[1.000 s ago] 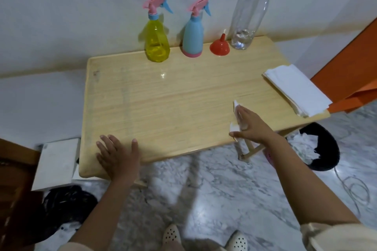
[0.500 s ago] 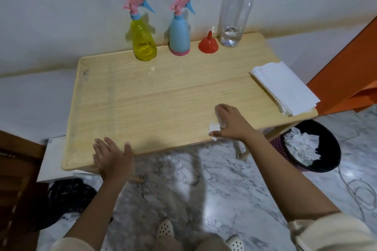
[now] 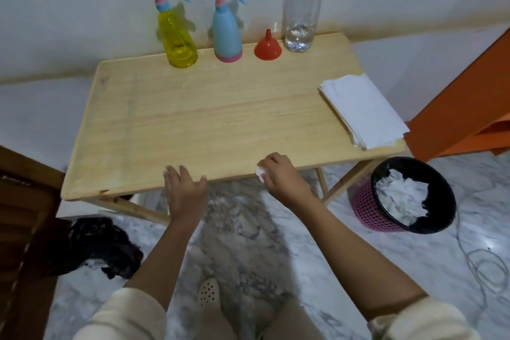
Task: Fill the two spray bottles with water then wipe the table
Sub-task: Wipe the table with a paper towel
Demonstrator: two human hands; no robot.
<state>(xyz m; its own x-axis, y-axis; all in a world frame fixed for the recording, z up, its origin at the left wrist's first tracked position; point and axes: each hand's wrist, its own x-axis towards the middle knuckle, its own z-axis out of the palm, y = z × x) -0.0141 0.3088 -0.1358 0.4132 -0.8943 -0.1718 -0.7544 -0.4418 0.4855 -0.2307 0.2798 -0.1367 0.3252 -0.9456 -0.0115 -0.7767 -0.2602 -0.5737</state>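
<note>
White wall and grey marbled floor surround a light wooden table [image 3: 220, 119], which I watch from above. At the back of the table, near the wall, stands a yellow translucent spray bottle [image 3: 178, 36] with a pink and blue trigger head screwed on; its water level I cannot read. Nearer to me, the left hand [image 3: 186, 190] rests flat on the front edge, fingers straight and a little apart, holding nothing. Next at the back comes a pale blue spray bottle [image 3: 227, 33], opaque and also closed, then a small red plastic funnel [image 3: 268, 43] standing upside down. The right hand [image 3: 284, 174] is at the front edge too, its fingers curled tightly around a crumpled white tissue [image 3: 260, 172], right at the rim of the wood. A tall clear plastic bottle [image 3: 302, 8] beside the funnel has only a little water at the bottom, so I judge the filling is done. A stack of folded white paper towels [image 3: 361, 110] lies on the right end. The tabletop looks mostly dry, with a faint dull streak near its left end, so I think wiping is almost finished. On the floor at the right, a pink mesh bin [image 3: 367, 207] already holds used white paper.
</note>
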